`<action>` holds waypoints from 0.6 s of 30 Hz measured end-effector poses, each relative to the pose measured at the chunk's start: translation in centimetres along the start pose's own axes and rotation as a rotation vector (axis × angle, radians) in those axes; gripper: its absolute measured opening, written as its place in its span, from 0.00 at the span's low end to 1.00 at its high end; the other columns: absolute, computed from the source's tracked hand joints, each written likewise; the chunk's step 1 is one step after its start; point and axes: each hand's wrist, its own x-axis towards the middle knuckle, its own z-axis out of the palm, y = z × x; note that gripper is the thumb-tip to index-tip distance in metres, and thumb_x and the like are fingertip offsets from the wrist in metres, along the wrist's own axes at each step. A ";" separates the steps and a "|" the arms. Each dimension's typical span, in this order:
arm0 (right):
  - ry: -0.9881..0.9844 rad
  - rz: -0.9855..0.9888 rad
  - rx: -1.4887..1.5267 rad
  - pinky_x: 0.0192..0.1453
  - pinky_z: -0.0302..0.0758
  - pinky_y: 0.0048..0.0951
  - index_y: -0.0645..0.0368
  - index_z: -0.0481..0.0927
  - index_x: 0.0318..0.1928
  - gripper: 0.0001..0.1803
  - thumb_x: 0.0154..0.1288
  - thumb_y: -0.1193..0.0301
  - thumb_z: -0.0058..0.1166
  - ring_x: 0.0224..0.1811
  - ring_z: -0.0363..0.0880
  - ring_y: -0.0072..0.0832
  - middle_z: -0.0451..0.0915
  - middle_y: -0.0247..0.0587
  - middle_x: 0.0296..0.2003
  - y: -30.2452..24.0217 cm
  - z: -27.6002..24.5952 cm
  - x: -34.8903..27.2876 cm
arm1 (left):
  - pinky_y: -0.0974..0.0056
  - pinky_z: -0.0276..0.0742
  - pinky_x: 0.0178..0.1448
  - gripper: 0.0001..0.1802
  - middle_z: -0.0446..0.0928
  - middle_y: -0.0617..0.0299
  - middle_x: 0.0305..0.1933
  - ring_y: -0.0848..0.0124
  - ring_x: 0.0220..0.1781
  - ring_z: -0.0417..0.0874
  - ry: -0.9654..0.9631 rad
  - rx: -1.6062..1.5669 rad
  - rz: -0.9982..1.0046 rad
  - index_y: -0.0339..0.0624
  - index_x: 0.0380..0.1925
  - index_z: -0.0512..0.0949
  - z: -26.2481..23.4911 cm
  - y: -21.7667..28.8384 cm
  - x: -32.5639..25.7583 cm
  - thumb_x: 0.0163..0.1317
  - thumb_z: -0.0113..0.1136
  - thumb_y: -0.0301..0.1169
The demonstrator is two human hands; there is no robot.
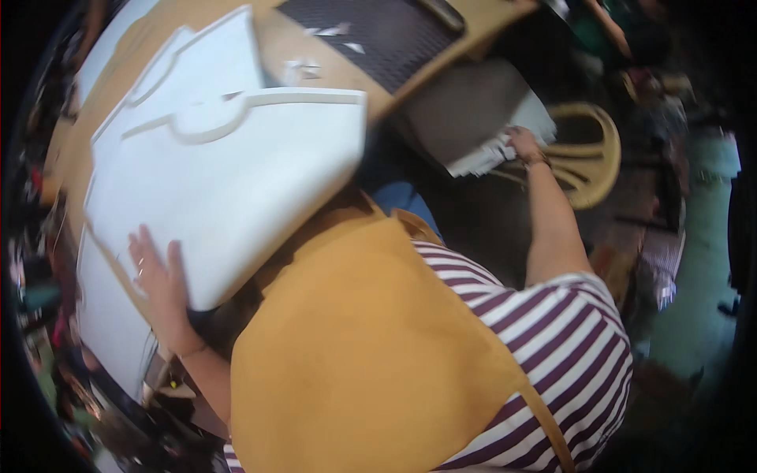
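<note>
- Left hand [162,280]: fingers spread, flat against large white cut sheet [229,173] on tan table [276,39].
- Right hand [524,146]: grasping edge of grey-white sheet stack [481,118], beside yellow chair [591,154].

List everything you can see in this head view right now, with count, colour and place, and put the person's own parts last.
Cut white sheet pieces: several, overlapping, white, on the worktable at upper left.
Worktable: one, tan, top left.
Dark mat: one, black, on the worktable at top centre, with small white scraps on it.
Stack of sheets: one, grey and white, right of the worktable, lower down.
Chair: one, pale yellow, right of the stack.
Apron: one, mustard yellow, bottom centre.
Striped shirt: one, maroon and white, lower right.
Left hand: flat on the edge of the white pieces.
Right hand: reaching out to the stack's edge.
</note>
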 end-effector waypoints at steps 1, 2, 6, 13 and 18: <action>0.130 -0.008 0.087 0.22 0.71 0.31 0.53 0.82 0.50 0.25 0.71 0.47 0.46 0.19 0.74 0.23 0.82 0.38 0.26 -3.1 -1.1 -0.9 | 0.31 0.37 0.75 0.38 0.48 0.51 0.79 0.54 0.81 0.45 0.009 -0.017 0.004 0.54 0.74 0.54 -0.5 0.2 -0.1 0.68 0.49 0.55; 0.307 -0.042 0.190 0.19 0.70 0.29 0.53 0.81 0.50 0.25 0.73 0.46 0.44 0.16 0.70 0.21 0.79 0.34 0.24 -5.6 -2.1 -1.3 | 0.31 0.37 0.74 0.37 0.48 0.51 0.79 0.55 0.81 0.45 0.016 -0.041 0.024 0.56 0.74 0.55 -0.6 0.3 0.3 0.69 0.49 0.54; 0.314 -0.472 0.456 0.22 0.67 0.19 0.53 0.82 0.48 0.18 0.75 0.54 0.47 0.20 0.69 0.15 0.74 0.29 0.22 -19.6 -2.2 -5.7 | 0.29 0.37 0.73 0.38 0.49 0.53 0.79 0.54 0.81 0.45 -0.017 -0.023 0.091 0.57 0.74 0.56 -1.0 -1.4 1.5 0.67 0.52 0.54; -0.220 -1.254 -0.180 0.33 0.78 0.28 0.52 0.83 0.49 0.15 0.63 0.66 0.63 0.30 0.82 0.30 0.83 0.42 0.33 -35.8 7.3 -19.2 | 0.26 0.43 0.71 0.36 0.53 0.55 0.78 0.53 0.78 0.53 0.276 0.204 0.155 0.61 0.72 0.60 -2.2 -2.6 5.7 0.65 0.57 0.51; -0.422 -1.521 -0.338 0.35 0.78 0.35 0.49 0.79 0.53 0.22 0.55 0.72 0.63 0.34 0.82 0.39 0.82 0.39 0.32 -37.0 12.5 -25.4 | 0.25 0.46 0.70 0.40 0.53 0.55 0.78 0.52 0.78 0.54 0.133 -0.069 0.383 0.58 0.71 0.61 -1.9 7.3 0.2 0.61 0.60 0.54</action>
